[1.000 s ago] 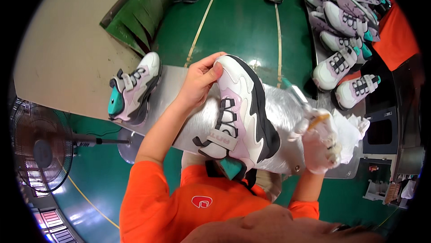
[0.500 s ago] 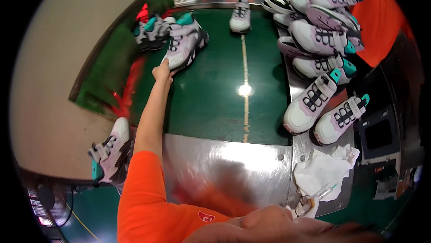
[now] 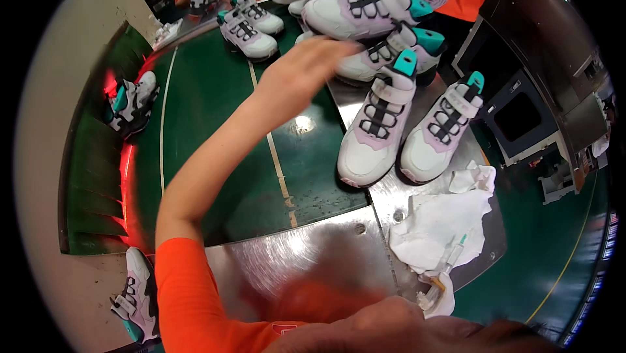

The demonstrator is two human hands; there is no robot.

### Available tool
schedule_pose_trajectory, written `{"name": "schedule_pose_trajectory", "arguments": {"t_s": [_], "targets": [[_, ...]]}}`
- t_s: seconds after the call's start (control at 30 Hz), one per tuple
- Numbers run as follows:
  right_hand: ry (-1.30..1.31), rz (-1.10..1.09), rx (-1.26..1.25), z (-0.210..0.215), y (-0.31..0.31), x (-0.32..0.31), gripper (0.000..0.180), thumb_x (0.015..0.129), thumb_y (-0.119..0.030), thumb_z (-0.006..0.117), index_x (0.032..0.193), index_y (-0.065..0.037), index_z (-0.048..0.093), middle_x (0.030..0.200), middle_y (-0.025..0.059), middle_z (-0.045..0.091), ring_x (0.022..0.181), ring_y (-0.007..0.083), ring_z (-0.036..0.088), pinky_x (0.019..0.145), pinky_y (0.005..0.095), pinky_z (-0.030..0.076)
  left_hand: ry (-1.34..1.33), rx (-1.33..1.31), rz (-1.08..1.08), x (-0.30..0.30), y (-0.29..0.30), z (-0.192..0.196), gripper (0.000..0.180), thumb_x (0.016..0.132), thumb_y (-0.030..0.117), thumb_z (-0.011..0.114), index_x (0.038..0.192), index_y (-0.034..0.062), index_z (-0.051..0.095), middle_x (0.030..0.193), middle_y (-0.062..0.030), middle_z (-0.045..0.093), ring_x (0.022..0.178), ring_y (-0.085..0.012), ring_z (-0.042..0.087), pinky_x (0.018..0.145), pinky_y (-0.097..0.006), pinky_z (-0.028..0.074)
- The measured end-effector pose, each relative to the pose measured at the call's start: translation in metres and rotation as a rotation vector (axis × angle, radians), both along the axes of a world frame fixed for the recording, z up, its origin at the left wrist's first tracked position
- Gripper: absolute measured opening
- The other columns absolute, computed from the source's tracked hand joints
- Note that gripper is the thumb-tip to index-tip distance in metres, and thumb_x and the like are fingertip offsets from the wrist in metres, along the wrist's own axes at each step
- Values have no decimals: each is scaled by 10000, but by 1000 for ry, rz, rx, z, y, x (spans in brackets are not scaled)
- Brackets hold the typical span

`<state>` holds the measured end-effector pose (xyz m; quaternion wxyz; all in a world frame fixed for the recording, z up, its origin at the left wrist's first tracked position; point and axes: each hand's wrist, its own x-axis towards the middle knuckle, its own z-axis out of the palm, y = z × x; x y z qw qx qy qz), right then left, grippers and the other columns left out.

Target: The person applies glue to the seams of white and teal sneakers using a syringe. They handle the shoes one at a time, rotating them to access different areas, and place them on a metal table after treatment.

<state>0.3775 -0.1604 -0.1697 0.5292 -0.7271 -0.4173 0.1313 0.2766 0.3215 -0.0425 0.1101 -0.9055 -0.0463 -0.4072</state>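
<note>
Shoe: white-and-lilac, teal collar; just right of left hand;
Left hand: blurred, grip unclear;
Right hand: gripping clear tube

Two shoes right of the belt, before the shoe pile — cloth nearer, on the table

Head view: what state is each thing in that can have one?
Left hand: blurred, fingers toward the pile; grip unclear
Right hand: gloved, holding the syringe
Syringe: tilted, green tip away from the hand
Pile: shoes stacked, one showing its sole
Near shoes: upright, straps across
Cloth: crumpled
Curtain: red-lit along one edge
</note>
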Motion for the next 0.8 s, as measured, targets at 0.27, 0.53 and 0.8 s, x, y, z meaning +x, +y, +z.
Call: {"name": "schedule_pose_trajectory", "arguments": {"t_s": [0.27, 0.53, 0.8], "targets": [[53, 133, 58, 22, 17, 10, 851, 568, -268, 851, 1287, 51, 527, 960, 182, 679, 834, 294, 694, 794, 368, 555, 687, 944, -317, 75, -25, 51, 298, 816, 132, 579, 1112, 94, 588, 1121, -41, 552, 1172, -231, 519, 1124, -505, 325], [565, 294, 157, 51, 27, 10, 761, 706, 29, 713, 1411, 6, 430, 1029, 84, 609, 869, 142, 613, 799, 287, 527, 499, 464, 125, -147, -176, 77, 412, 768, 134, 641, 1165, 40, 585, 1089, -154, 591, 901, -255, 577, 861, -390, 493], [557, 363, -14, 86, 16, 21, 761, 739, 23, 706, 1440, -19, 412, 1113, 80, 570, 907, 137, 593, 792, 268, 526, 429, 45, 309, -271, -346, 41, 338, 786, 107, 624, 1122, 94, 659, 1116, -183, 628, 850, -238, 574, 737, -365, 518]]}}
